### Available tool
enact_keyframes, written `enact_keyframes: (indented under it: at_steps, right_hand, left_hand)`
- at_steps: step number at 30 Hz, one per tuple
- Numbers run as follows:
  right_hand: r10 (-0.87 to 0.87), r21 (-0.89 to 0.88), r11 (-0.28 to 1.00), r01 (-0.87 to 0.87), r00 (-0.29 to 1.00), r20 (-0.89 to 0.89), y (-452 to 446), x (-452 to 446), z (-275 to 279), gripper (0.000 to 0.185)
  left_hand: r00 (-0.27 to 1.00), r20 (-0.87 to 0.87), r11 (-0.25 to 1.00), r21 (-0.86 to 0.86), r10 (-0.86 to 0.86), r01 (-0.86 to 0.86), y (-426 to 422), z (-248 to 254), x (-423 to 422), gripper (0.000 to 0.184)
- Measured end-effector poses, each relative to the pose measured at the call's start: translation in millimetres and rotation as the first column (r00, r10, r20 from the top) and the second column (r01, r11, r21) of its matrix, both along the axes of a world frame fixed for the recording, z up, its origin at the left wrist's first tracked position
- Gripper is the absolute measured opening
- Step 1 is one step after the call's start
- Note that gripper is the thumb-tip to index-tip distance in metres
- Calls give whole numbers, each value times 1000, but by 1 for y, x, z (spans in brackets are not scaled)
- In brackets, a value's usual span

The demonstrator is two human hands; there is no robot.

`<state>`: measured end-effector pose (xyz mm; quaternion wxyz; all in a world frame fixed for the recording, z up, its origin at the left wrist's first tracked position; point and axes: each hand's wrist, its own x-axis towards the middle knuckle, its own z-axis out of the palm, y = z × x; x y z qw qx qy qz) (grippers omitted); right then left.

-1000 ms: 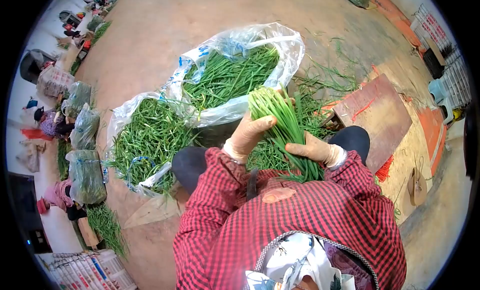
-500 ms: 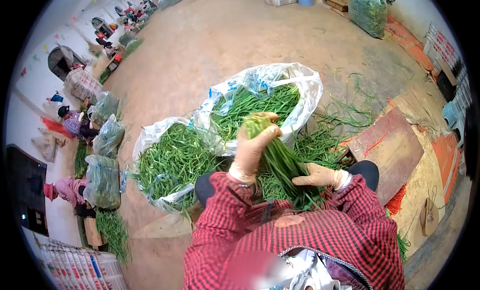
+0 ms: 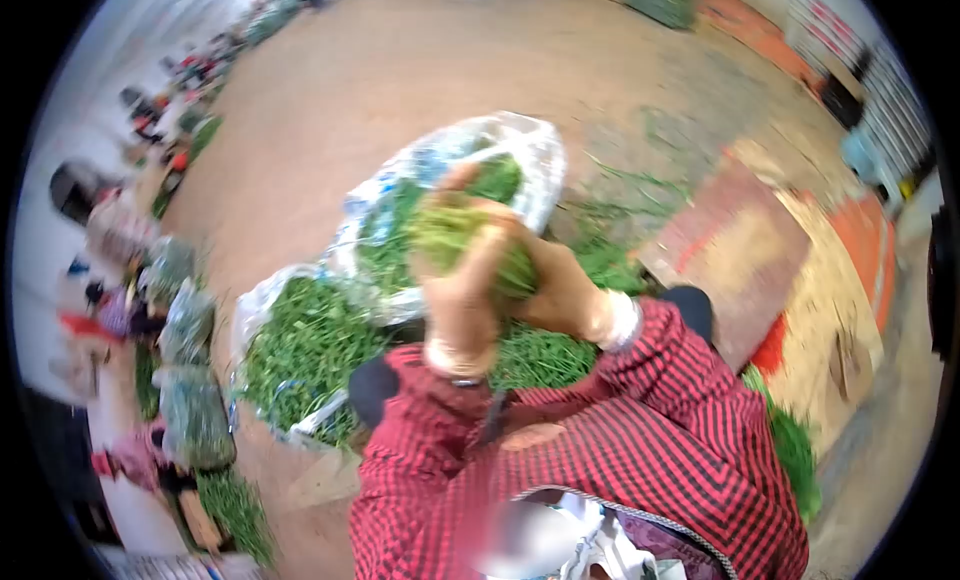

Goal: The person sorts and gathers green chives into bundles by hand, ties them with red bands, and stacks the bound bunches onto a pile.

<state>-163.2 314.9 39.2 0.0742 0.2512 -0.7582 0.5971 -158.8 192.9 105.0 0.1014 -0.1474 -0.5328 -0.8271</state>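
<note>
A bunch of long green stalks, like garlic chives [image 3: 445, 230], is held up in front of me, its pale ends toward the camera. My left hand [image 3: 463, 305], in a thin pale glove, is wrapped round it. My right hand [image 3: 560, 285], gloved too, closes on the bunch from the right; motion blur smears its fingers. Behind the bunch stands an open white plastic bag [image 3: 545, 165] of green stalks, partly hidden by my hands. A second open bag [image 3: 258, 292], full of cut greens, sits to the left. Loose greens [image 3: 540, 360] lie between my knees.
On the right a worn reddish board [image 3: 735, 245] lies near my knee, with greens [image 3: 795, 460] beside it. Along the left wall are filled bags [image 3: 195, 415] and seated people, one in pink [image 3: 135, 455]. Crates [image 3: 895, 110] stand at the far right.
My right hand has moved up from the lower part of the bunch to beside my left hand. The bunch now points more toward the camera, and the whole view has shifted.
</note>
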Motion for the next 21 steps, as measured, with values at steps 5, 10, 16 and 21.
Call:
enact_keyframes:
  at_steps: [5, 10, 16, 21]
  right_hand:
    - [36, 509, 859, 49, 987, -157, 70, -22, 38, 63]
    - [-317, 814, 545, 202, 948, -23, 195, -31, 50, 69]
    - [-662, 830, 423, 362, 749, 11, 344, -25, -79, 54]
    - [-822, 915, 306, 263, 558, 115, 306, -31, -106, 57]
  left_hand:
    - [999, -43, 987, 161, -18, 25, -15, -6, -49, 38]
    - [930, -19, 909, 204, -367, 363, -22, -36, -84, 38]
    - [809, 575, 916, -247, -123, 315, -6, -137, -85, 44]
    - [639, 763, 752, -367, -94, 548, -46, -137, -56, 34]
